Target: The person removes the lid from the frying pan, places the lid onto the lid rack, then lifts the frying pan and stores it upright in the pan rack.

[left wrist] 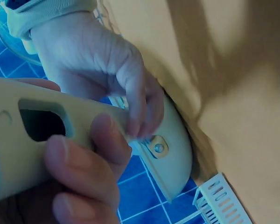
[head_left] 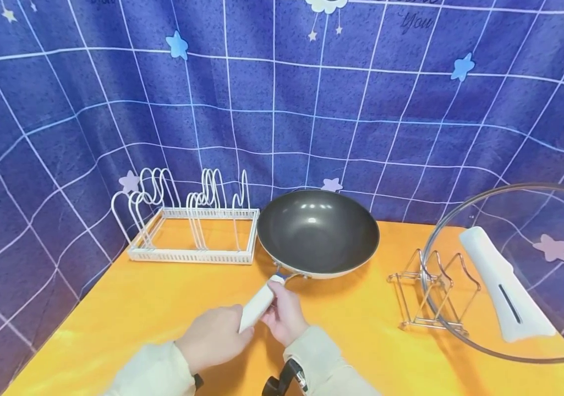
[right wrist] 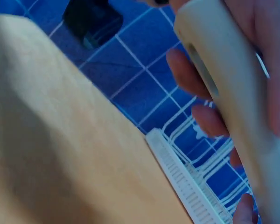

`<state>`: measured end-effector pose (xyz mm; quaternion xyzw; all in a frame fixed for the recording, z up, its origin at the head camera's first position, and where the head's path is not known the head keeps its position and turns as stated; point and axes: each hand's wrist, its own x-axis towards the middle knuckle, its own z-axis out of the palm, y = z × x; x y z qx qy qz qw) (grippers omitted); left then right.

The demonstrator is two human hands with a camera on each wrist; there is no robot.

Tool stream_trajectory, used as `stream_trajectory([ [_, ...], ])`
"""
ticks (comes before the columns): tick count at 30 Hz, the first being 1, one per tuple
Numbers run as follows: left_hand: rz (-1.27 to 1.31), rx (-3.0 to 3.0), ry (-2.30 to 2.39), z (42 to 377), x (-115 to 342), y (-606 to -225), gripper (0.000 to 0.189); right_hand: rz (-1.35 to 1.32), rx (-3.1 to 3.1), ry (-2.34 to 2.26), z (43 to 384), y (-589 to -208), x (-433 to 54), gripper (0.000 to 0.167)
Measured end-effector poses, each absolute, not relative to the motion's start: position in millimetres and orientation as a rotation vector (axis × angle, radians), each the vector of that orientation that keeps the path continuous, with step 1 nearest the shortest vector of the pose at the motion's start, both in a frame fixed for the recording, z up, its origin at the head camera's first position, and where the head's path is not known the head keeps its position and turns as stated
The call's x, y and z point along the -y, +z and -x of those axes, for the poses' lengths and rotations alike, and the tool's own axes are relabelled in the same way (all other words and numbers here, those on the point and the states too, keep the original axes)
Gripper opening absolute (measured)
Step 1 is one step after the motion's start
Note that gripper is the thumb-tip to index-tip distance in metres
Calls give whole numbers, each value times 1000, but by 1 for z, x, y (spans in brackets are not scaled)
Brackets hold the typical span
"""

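Note:
A wok (head_left: 318,231) with a dark inside and pale outside sits toward the back of the table, its white handle (head_left: 257,303) pointing at me. My left hand (head_left: 214,335) grips the rear end of that handle. Closer to the pan, my right hand (head_left: 285,312) holds the handle from the right side. In the left wrist view, left fingers (left wrist: 86,172) curl around the handle beside its slot, and the right fingertips pinch its front end by the metal bracket (left wrist: 158,147). The right wrist view shows the handle (right wrist: 228,79) with fingers on both sides.
Left of the wok stands a white rack (head_left: 190,255) with upright wire loops. At the right, a metal wire stand (head_left: 435,322) supports an upright glass lid with a white grip (head_left: 509,291). A blue gridded curtain (head_left: 282,132) hangs behind the orange table (head_left: 153,308).

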<state>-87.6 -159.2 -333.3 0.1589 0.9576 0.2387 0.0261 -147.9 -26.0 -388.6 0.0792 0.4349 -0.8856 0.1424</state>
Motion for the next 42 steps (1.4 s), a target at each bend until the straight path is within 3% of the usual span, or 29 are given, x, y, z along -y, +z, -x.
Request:
stream_trajectory([
  [14,-614,-2800,912,102,166,-336,24,-233,-1165,-2586,147,-387,27,33],
  [22,-551,-2724,1004,122,173,-343,31,-249,-1117,-2559,141,-385,21,43],
  [29,-574,-2242,1370,161,174,-369,36,-158,-1023,-2504,124,-384,24,15],
  [31,-572,-2204,1392,169,170,-375,38,-156,-980,-2501,119,-383,25,15],
  [38,-495,-1985,1540,188,141,-397,48,-143,-1091,-2463,104,-387,24,30],
  [42,-395,-1720,1696,186,126,-403,41,-68,-1171,-2451,100,-390,22,41],
])
